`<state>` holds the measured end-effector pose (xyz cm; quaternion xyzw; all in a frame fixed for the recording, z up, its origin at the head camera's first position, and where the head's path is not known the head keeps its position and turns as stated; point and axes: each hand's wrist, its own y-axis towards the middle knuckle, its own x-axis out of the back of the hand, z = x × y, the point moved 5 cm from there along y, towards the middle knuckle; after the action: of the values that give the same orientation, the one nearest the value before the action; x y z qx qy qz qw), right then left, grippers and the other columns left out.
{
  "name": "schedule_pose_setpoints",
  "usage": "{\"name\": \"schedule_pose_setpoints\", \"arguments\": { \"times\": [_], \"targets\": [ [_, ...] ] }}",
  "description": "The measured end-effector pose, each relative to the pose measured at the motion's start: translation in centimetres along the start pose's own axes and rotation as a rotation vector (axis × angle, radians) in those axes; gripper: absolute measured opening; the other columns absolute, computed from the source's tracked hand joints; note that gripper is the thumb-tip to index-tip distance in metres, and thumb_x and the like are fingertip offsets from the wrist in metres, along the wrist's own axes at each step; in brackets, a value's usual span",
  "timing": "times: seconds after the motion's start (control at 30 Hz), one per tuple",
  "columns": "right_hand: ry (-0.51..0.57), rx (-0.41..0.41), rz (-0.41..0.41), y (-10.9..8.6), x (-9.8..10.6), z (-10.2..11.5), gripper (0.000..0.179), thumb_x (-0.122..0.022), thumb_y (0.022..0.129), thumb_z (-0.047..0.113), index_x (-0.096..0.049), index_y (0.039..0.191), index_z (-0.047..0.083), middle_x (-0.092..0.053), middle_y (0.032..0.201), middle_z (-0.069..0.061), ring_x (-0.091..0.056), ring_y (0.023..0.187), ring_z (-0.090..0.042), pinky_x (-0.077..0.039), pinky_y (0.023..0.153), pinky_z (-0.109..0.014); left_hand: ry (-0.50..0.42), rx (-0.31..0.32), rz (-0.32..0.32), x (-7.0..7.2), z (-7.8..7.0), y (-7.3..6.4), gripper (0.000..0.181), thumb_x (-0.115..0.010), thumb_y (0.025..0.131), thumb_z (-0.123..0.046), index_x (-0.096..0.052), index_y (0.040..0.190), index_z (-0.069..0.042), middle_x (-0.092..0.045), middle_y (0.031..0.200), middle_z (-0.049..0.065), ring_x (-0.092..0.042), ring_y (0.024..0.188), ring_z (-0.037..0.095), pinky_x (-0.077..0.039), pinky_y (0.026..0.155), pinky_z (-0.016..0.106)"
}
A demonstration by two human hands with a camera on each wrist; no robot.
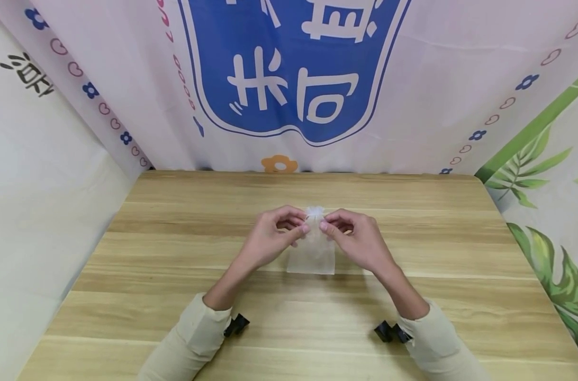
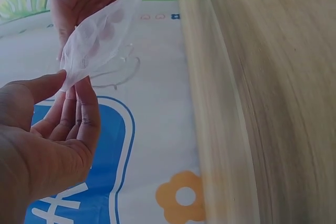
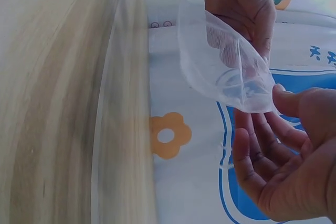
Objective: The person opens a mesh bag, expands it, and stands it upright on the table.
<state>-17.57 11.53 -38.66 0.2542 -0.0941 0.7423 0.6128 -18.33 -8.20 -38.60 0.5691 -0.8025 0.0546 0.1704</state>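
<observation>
A small sheer white drawstring pouch [image 1: 312,259] is held up over the middle of the table, its gathered top pointing away from me and its flat bottom edge towards me. My left hand [image 1: 273,233] pinches one side just below the gathers, between thumb and fingers. On the opposite side my right hand [image 1: 358,236] pinches it in the same way. The left wrist view shows the thin fabric of the pouch [image 2: 100,40] at a slant above the left thumb. In the right wrist view the pouch [image 3: 220,69] is see-through, with the other hand visible behind it.
The wood-grain table [image 1: 151,296] spreads under both arms. A printed cloth [image 1: 427,106] with a blue badge hangs along its far edge, and cloths hang at both sides. Black clip-like devices [image 1: 236,325] sit by the cuffs of both light sleeves [image 1: 193,333].
</observation>
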Motion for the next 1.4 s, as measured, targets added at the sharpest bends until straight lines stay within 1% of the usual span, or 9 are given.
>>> {"name": "schedule_pose_setpoints", "arguments": {
  "times": [0.2,0.47,0.63,0.73,0.93,1.13,1.23,1.3,1.4],
  "targets": [
    [0.050,-0.006,-0.018,-0.11,-0.01,0.08,0.016,-0.079,0.100,0.017,-0.079,0.107,0.003,-0.081,0.094,-0.012,-0.075,0.077,-0.015,-0.059,0.066,-0.022,-0.010,0.003,0.023,-0.19,-0.12,-0.05,0.023,-0.078,0.098,-0.005,-0.072,0.119,0.001,-0.079,0.102,0.019,-0.076,0.081,0.020,-0.066,0.067,0.032],
    [0.073,0.008,-0.055,-0.08,0.24,0.26,0.014,-0.080,0.099,0.016,-0.079,0.104,0.003,-0.081,0.091,-0.012,-0.074,0.073,-0.015,-0.059,0.064,-0.022,0.000,0.001,-0.014,0.45,-0.36,-0.07,0.022,-0.078,0.099,-0.008,-0.071,0.118,-0.001,-0.078,0.104,0.016,-0.076,0.081,0.019,-0.066,0.067,0.031],
    [0.075,0.008,-0.058,-0.09,0.27,0.16,0.012,-0.081,0.097,0.014,-0.080,0.103,0.003,-0.081,0.090,-0.011,-0.073,0.071,-0.012,-0.060,0.064,-0.023,0.002,-0.001,0.016,0.05,-0.34,-0.09,0.022,-0.078,0.098,-0.009,-0.072,0.117,0.000,-0.079,0.104,0.015,-0.076,0.082,0.018,-0.066,0.069,0.031],
    [0.079,0.013,-0.058,-0.12,0.24,0.21,0.012,-0.081,0.097,0.013,-0.080,0.103,0.003,-0.081,0.091,-0.011,-0.073,0.071,-0.010,-0.060,0.063,-0.023,-0.002,-0.007,0.018,-0.15,-0.35,-0.09,0.020,-0.078,0.098,-0.008,-0.073,0.116,0.000,-0.079,0.102,0.016,-0.075,0.081,0.018,-0.066,0.068,0.033],
    [0.082,0.018,-0.060,-0.15,0.30,0.33,0.011,-0.081,0.098,0.014,-0.080,0.102,0.003,-0.081,0.090,-0.011,-0.073,0.070,-0.011,-0.060,0.062,-0.023,-0.004,-0.028,-0.009,-0.17,-0.42,-0.04,0.013,-0.077,0.099,-0.009,-0.075,0.109,0.000,-0.079,0.097,0.015,-0.074,0.076,0.017,-0.066,0.065,0.037],
    [0.090,0.002,-0.073,-0.15,0.50,0.36,0.011,-0.080,0.099,0.016,-0.081,0.101,0.006,-0.081,0.088,-0.010,-0.072,0.068,-0.014,-0.057,0.060,-0.023,-0.014,-0.040,-0.045,-0.03,-0.31,-0.02,0.006,-0.075,0.101,-0.008,-0.076,0.104,-0.003,-0.078,0.093,0.013,-0.071,0.073,0.017,-0.064,0.062,0.029],
    [0.093,-0.004,-0.081,-0.14,0.64,0.31,0.010,-0.079,0.099,0.018,-0.081,0.101,0.007,-0.081,0.087,-0.009,-0.072,0.068,-0.015,-0.054,0.059,-0.023,-0.026,-0.054,-0.071,0.09,-0.26,-0.01,0.004,-0.074,0.101,-0.007,-0.076,0.103,-0.004,-0.077,0.092,0.014,-0.070,0.073,0.018,-0.063,0.060,0.028],
    [0.095,-0.006,-0.083,-0.11,0.73,0.25,0.011,-0.079,0.100,0.018,-0.081,0.102,0.008,-0.081,0.086,-0.009,-0.072,0.067,-0.016,-0.053,0.058,-0.023,-0.032,-0.066,-0.088,0.20,-0.31,-0.02,0.004,-0.074,0.101,-0.006,-0.076,0.103,-0.003,-0.077,0.091,0.015,-0.069,0.072,0.019,-0.063,0.059,0.029],
    [0.095,-0.005,-0.092,-0.08,0.92,0.17,0.011,-0.078,0.100,0.019,-0.081,0.102,0.008,-0.079,0.083,-0.009,-0.069,0.067,-0.017,-0.050,0.056,-0.022,-0.035,-0.078,-0.113,0.45,-0.48,-0.04,0.005,-0.074,0.101,-0.006,-0.076,0.103,-0.002,-0.076,0.091,0.016,-0.069,0.071,0.019,-0.063,0.058,0.035]
  ]
}}
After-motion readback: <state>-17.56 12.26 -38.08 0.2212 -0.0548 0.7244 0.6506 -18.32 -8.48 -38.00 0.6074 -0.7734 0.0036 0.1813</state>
